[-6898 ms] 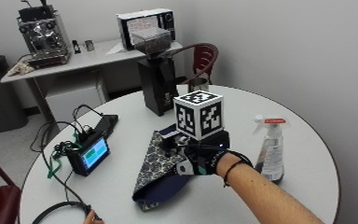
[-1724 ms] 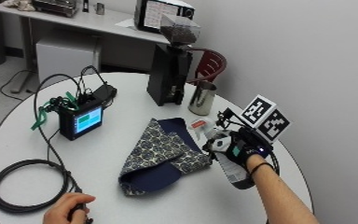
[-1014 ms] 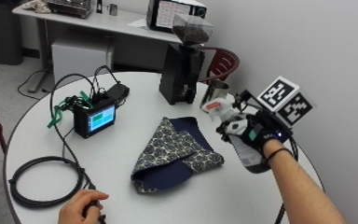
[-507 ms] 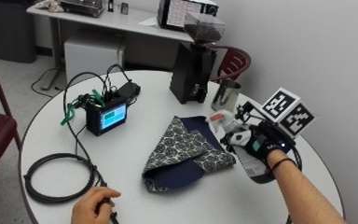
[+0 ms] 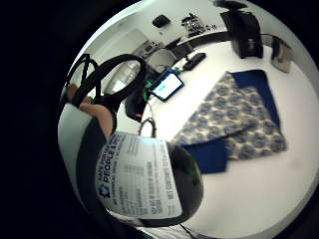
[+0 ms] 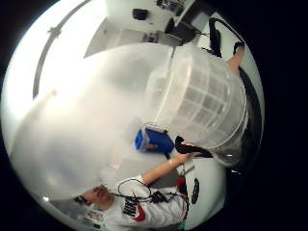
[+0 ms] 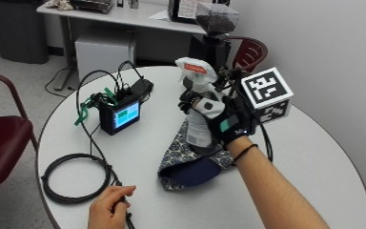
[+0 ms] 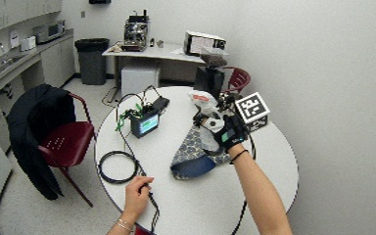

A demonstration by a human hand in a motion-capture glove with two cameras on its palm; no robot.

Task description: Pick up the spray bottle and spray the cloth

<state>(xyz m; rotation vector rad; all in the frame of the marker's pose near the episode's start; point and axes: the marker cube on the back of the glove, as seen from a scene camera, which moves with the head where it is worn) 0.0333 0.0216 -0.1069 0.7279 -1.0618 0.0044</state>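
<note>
The gloved right hand [image 7: 230, 125] is grasping the spray bottle [image 7: 198, 109], with the fingers curled around its clear body, and it holds the bottle upright above the round white table [image 7: 310, 162]. In the outside view the white trigger head with a red part is at the top of the bottle and points toward about 9 o'clock. The bottle hangs over the far part of the cloth [image 7: 186, 164], so it hides some of it. The cloth is blue with a white pattern; it lies crumpled on the table, and a plain dark blue fold shows at its near end, at about 6 o'clock from the bottle. In the little finger side palm view the printed label of the bottle [image 5: 142, 177] fills the space close to the palm, and the cloth [image 5: 234, 119] lies spread on the table beyond it. At about 9 o'clock from the bottle a small black device with a lit screen [image 7: 123, 115] stands on the table, with cables attached. Nearer to the person, at about 7 o'clock, a coil of black cable [image 7: 75, 179] lies on the table, and the bare left hand [image 7: 110, 207] rests beside it at the table edge. A dark red chair [image 7: 2, 138] stands at the left of the table.
</note>
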